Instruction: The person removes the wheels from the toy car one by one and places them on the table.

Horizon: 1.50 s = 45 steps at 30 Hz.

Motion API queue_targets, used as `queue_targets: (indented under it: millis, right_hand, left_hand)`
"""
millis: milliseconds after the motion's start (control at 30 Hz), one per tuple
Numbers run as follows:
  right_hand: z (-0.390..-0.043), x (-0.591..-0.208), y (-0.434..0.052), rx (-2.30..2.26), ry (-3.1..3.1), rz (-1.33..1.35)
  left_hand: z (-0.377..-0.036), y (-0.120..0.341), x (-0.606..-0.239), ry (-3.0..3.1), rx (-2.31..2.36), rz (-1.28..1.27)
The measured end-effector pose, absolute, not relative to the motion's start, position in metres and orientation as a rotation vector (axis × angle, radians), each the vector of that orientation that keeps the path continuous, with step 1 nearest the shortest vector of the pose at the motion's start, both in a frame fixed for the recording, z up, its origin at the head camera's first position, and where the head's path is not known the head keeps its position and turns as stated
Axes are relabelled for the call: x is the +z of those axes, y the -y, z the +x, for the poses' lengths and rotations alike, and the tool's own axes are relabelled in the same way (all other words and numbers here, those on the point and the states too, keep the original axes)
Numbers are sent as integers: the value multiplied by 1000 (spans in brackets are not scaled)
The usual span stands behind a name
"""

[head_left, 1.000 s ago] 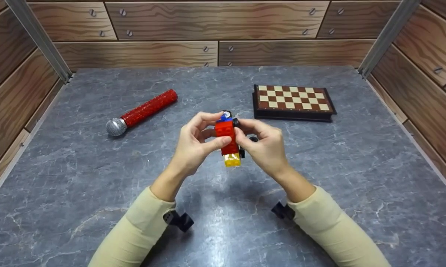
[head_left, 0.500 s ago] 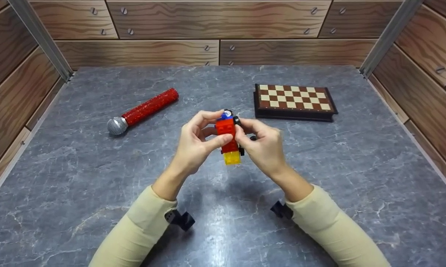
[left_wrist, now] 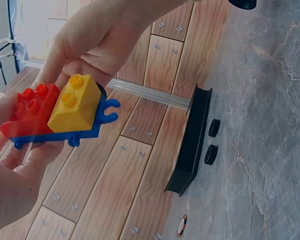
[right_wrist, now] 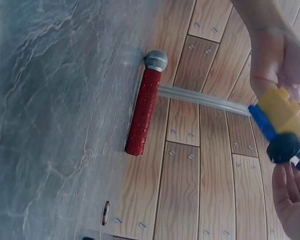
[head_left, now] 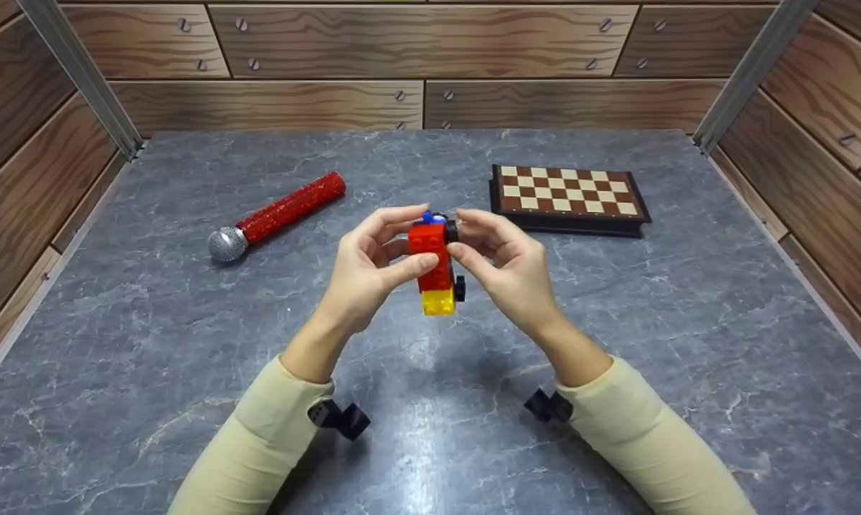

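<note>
Red brick car [head_left: 434,265], unmarked.

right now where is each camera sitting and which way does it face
Head: worn above, facing forward and down at the table; both hands and sleeves show, holding the toy car.
Left wrist: faces the toy car and chessboard; palm and fingers show.
Right wrist: faces the microphone; fingers show.
Shared: both wrist views show the toy car.

2 bare hands [head_left: 373,268], cream long sleeves [head_left: 259,443], black wrist cams [head_left: 341,418]
</note>
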State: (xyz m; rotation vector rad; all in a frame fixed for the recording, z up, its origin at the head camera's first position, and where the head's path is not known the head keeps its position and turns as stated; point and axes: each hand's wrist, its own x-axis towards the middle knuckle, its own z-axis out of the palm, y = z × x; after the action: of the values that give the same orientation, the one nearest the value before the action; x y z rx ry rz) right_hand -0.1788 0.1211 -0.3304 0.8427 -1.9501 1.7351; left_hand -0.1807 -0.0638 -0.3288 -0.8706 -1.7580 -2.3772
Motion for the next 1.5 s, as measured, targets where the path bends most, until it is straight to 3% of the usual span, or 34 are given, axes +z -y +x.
queue_targets:
  millis: [367,1500]
  right_hand:
    - [-180,-329,-130,1763,2015,962]
    - [-178,-333,-143,2085,2105,927]
  left_hand:
    - [-181,65,-329,1823,-2347,-943]
    - [-182,64,-332,1964,-2299,-1198]
